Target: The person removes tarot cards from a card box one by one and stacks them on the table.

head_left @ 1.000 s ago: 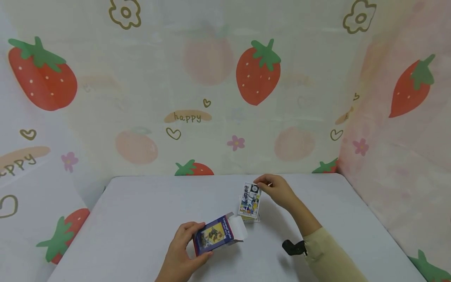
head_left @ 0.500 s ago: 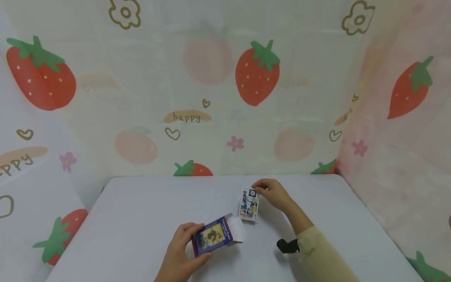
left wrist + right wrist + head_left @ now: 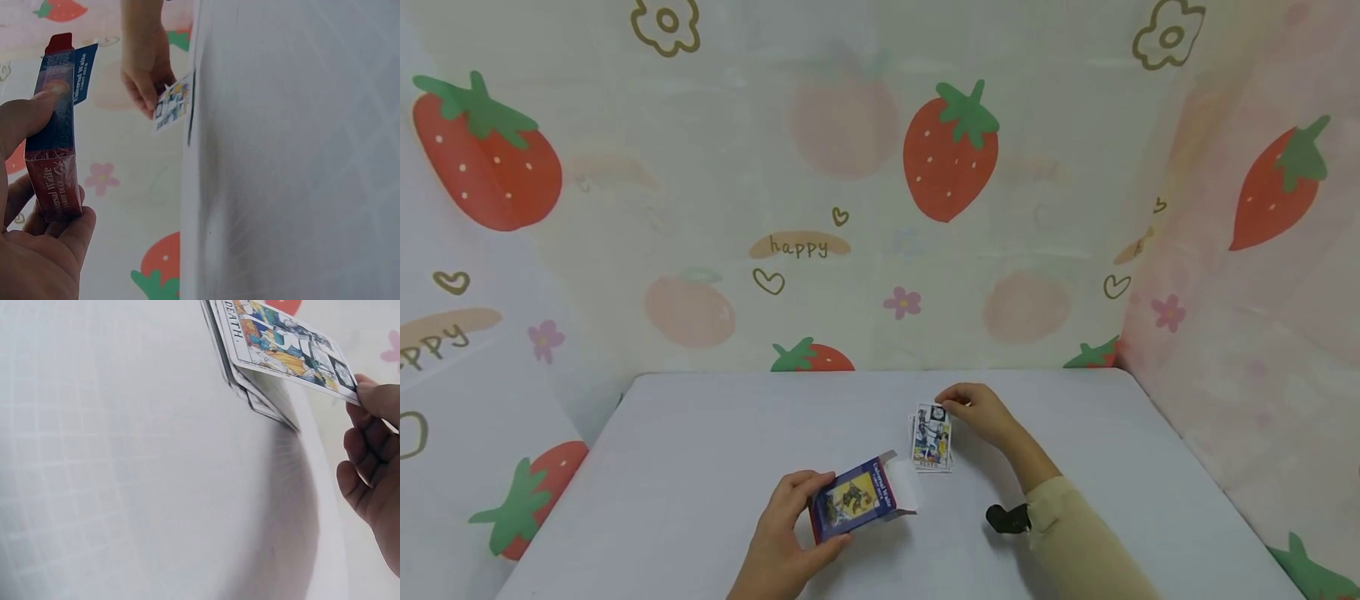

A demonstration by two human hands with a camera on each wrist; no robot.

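Observation:
My left hand (image 3: 790, 529) grips a blue and red tarot card box (image 3: 853, 502) between thumb and fingers, its white end flap open toward the cards. In the left wrist view the box (image 3: 55, 131) shows its red end and a raised flap. With thumb and fingertips, my right hand (image 3: 985, 414) pinches the top edge of a tarot card (image 3: 932, 437) marked DEATH. The right wrist view shows that card (image 3: 290, 347) tilted, its pinched end lifted above a small stack of cards (image 3: 259, 403) on the table. Inside the box is hidden from view.
The white table (image 3: 722, 442) carries the stack, to the right of the box's open end. A backdrop (image 3: 865, 208) printed with strawberries stands behind and at both sides. A black device (image 3: 1007, 518) is strapped at the right wrist, by the beige sleeve (image 3: 1078, 533).
My right hand has come down and slightly left, lowering the DEATH card over the stack. Little has moved in the last half second. The left hand and box stay nearly still.

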